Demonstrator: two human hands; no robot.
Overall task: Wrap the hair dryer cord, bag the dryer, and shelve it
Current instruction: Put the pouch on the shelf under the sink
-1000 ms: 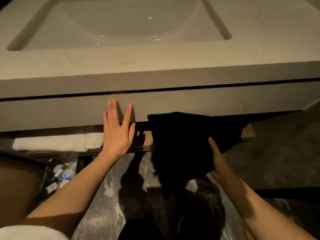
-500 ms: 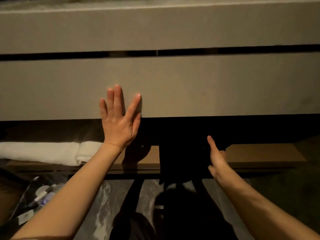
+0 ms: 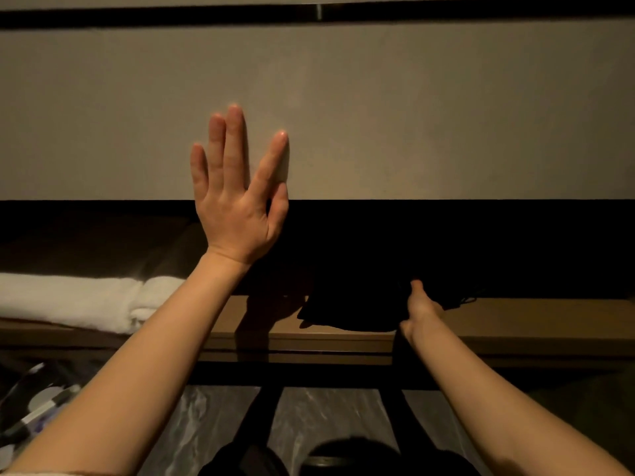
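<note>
A black bag lies on the wooden shelf under the vanity, its drawstring trailing to the right; the dryer inside is hidden. My right hand is at the bag's right side, thumb up on the fabric and fingers hidden beneath it. My left hand presses flat, fingers spread, against the beige vanity front panel and holds nothing.
Folded white towels lie on the shelf's left part. Below left sits a tray of small toiletries. A dark metal frame runs under the shelf above the marbled floor.
My view has dropped from the sink top to the shelf. My right hand has carried the black bag from the air onto the shelf. My left hand stays pressed on the panel.
</note>
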